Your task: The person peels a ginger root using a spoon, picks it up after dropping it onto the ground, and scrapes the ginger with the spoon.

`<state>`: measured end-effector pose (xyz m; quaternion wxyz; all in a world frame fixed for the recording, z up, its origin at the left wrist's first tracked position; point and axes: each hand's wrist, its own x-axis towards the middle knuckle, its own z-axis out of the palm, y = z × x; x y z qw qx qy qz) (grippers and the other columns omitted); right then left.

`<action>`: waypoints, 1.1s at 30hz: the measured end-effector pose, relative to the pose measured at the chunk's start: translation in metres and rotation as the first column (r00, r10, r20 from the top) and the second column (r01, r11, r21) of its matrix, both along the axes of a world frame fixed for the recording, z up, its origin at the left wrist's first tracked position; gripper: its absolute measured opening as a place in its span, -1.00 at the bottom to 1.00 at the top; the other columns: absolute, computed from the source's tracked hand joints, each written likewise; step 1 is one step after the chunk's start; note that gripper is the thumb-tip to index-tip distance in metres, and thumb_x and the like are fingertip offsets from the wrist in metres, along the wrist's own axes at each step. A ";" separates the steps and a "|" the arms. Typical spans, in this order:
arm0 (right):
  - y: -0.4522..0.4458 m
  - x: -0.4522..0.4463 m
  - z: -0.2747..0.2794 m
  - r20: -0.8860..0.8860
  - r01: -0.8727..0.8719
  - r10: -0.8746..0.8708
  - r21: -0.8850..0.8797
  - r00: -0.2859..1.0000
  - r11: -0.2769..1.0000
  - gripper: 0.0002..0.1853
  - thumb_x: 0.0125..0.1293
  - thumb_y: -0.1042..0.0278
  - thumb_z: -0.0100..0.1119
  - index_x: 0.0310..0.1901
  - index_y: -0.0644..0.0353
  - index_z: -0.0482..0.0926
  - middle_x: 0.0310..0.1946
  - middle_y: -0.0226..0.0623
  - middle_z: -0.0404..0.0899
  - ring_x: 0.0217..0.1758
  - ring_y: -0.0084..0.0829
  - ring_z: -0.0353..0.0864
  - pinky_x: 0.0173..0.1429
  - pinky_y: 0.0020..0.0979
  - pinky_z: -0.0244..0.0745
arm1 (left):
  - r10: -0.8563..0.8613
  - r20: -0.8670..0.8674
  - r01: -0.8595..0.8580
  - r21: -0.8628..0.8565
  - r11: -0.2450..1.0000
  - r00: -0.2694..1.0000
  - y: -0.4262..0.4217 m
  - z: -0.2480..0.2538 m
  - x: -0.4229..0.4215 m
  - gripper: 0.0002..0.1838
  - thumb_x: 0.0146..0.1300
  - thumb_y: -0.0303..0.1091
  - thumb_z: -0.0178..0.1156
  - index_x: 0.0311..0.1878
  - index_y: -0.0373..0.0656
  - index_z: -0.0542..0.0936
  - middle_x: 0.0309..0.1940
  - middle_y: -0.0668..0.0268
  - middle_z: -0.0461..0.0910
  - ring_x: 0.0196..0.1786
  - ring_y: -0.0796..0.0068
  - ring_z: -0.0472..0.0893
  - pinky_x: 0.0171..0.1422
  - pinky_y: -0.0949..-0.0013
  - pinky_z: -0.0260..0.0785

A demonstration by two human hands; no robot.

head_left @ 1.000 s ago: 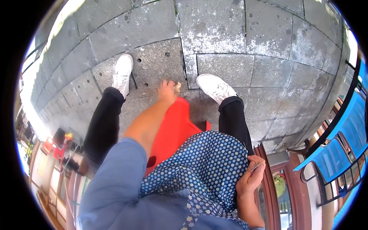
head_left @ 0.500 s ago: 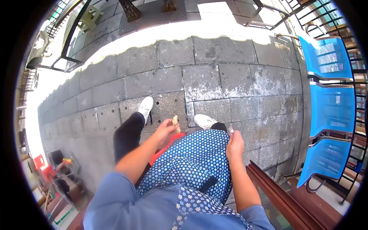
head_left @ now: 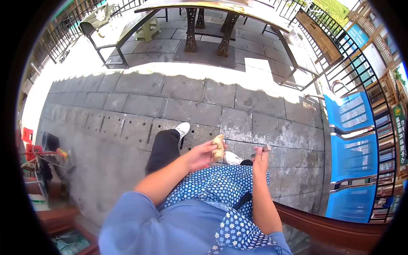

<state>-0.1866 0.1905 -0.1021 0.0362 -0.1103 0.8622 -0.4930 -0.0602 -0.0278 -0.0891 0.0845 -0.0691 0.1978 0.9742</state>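
Observation:
A pale, knobbly piece that looks like ginger root (head_left: pixel 218 147) is held upright in my left hand (head_left: pixel 201 156), its fingers closed round the near side. My right hand (head_left: pixel 260 159) pinches a small, flat, greyish object (head_left: pixel 267 148), perhaps a blade or peeler, too small to make out. The two hands are apart, in front of the blue flowered apron (head_left: pixel 204 185) over my lap. One white shoe (head_left: pixel 182 129) rests on the paving beyond my left hand, and the other white shoe (head_left: pixel 233 158) shows between the hands.
Blue metal seats (head_left: pixel 353 157) stand in a row at the right beside a black railing. A long table (head_left: pixel 212 6) with ornate legs and benches is at the top. Red objects (head_left: pixel 32 151) lie at the far left. A brown wooden edge (head_left: pixel 323 221) runs at the lower right.
My left hand has come up from near the ground with the pale piece. My right hand has risen from beside the apron with its small object. The view has tilted up, showing the table.

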 end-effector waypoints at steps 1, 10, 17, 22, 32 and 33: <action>-0.016 0.012 0.010 0.377 0.032 0.106 -0.343 0.920 0.939 -0.64 0.36 0.07 -0.18 -0.24 0.23 0.44 -0.47 -0.32 0.39 -0.45 -0.52 0.39 -0.35 -0.54 0.29 | -0.006 0.033 0.007 -0.040 0.999 0.999 0.000 -0.004 0.004 -0.56 0.20 -0.32 0.07 0.14 -0.15 0.26 0.00 0.28 0.39 0.07 0.38 0.42 0.17 0.32 0.26; -0.029 0.044 -0.070 0.738 0.183 0.287 -0.484 0.611 0.856 -0.64 0.36 0.05 -0.20 -0.34 0.17 0.44 -0.57 -0.35 0.40 -0.55 -0.51 0.41 -0.46 -0.50 0.30 | 0.030 0.485 0.127 -0.286 0.950 0.874 -0.004 -0.115 0.020 -0.72 0.14 -0.33 0.13 -0.08 -0.11 0.41 -0.25 0.31 0.49 -0.19 0.43 0.50 -0.06 0.32 0.35; -0.029 0.038 -0.105 0.795 0.139 0.250 -0.384 0.553 0.913 -0.69 0.30 0.01 -0.10 -0.36 0.07 0.46 -0.59 -0.49 0.42 -0.58 -0.63 0.39 -0.53 -0.59 0.24 | -0.024 0.430 0.113 -0.184 0.976 0.902 0.002 -0.113 0.006 -0.69 0.08 -0.34 0.16 -0.10 -0.10 0.36 -0.22 0.29 0.44 -0.10 0.32 0.45 0.04 0.15 0.30; -0.032 0.042 -0.087 0.778 0.117 0.304 -0.432 0.550 0.894 -0.65 0.32 -0.03 -0.17 -0.33 0.08 0.45 -0.51 -0.46 0.45 -0.52 -0.63 0.41 -0.48 -0.61 0.24 | -0.022 0.397 0.133 -0.253 0.958 0.917 0.005 -0.112 0.007 -0.67 0.08 -0.34 0.17 -0.09 -0.13 0.34 -0.22 0.26 0.42 -0.12 0.32 0.45 0.00 0.17 0.34; -0.033 0.040 -0.091 0.788 0.088 0.398 -0.491 0.470 0.867 -0.68 0.32 0.00 -0.13 -0.22 0.08 0.43 -0.40 -0.43 0.49 -0.47 -0.62 0.44 -0.43 -0.61 0.29 | -0.037 0.396 0.156 -0.273 0.949 0.918 0.003 -0.131 0.006 -0.62 0.11 -0.31 0.15 -0.01 -0.08 0.32 -0.12 0.28 0.39 -0.04 0.28 0.41 0.09 0.17 0.28; -0.033 0.040 -0.091 0.788 0.086 0.399 -0.490 0.468 0.867 -0.68 0.32 0.00 -0.13 -0.22 0.08 0.43 -0.40 -0.43 0.49 -0.47 -0.62 0.44 -0.43 -0.61 0.29 | -0.044 0.371 0.151 -0.263 0.953 0.928 0.004 -0.126 0.006 -0.62 0.11 -0.31 0.16 0.00 -0.09 0.32 -0.11 0.28 0.39 -0.04 0.28 0.41 0.10 0.17 0.28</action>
